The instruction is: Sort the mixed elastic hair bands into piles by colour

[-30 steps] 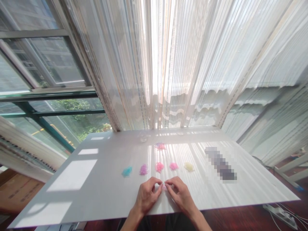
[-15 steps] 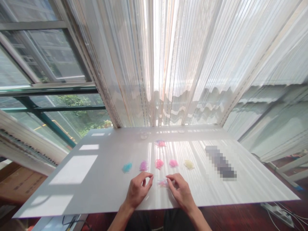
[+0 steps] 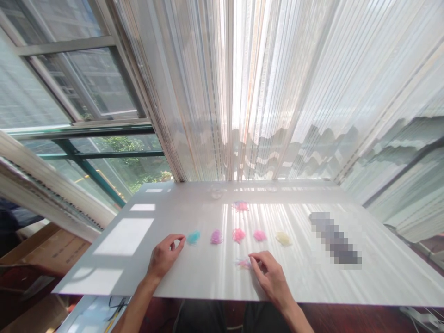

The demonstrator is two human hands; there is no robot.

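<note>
Head view: teal pile (image 3: 193, 238) lies just right of left hand (image 3: 163, 260). Right hand (image 3: 272, 277) at mixed pile's (image 3: 243, 263) right end. Both grips look together, contents unclear.

Five single-colour piles (image 3: 238, 236), two mixed-colour piles (image 3: 240, 206), two hands (image 3: 272, 276), one white table (image 3: 194, 277)

Dark trousers (image 3: 199, 317) at 6 o'clock — fabric looks plain. Left hand (image 3: 165, 255) and right hand (image 3: 272, 277) bare — forearms (image 3: 138, 300) too, 7 and 5 o'clock.
</note>
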